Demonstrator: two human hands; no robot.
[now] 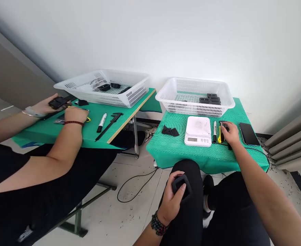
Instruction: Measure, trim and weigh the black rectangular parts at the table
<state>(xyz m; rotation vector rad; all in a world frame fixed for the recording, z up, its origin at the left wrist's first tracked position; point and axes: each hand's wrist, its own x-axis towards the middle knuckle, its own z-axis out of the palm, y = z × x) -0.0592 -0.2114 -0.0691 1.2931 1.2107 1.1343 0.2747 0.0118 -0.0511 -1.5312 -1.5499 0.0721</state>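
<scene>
Left hand: lower centre of frame, above the thigh; hand [173, 200] clamped on the part, thumb over its face, fingers wrapped round the far side.
Part in hand: black hollow frame [188, 187], rounded corners, tilted, clear of the table.
Left wrist: dark beaded bracelet [159, 223].
Right hand: right of centre, on the table; hand [231, 133] with fingers bent over a black tool [229, 147], mostly covered. Can't tell if they're closed on it or just touching.
Next to right hand: yellow cutter [219, 135] just left of the fingertips, then black-and-white marker [214, 131]; dark phone [249, 134] on the other side, lying flat.
Scale: white, centre right, digital scale [198, 127], nothing on the pan but dark smudges. Display too small to read.
Scrap: crumpled black piece [170, 131] left of scale.
Right basket: white basket [183, 107] at back of table, several black parts [212, 99] grouped in its right half.
Table cover: green cloth [171, 150], hanging over the front edge.
Neighbour, left of frame: co-worker's hand [46, 104] gripping a black piece [57, 102]; second white basket [109, 99], marker [102, 122] and caliper [110, 125] on that table.
</scene>
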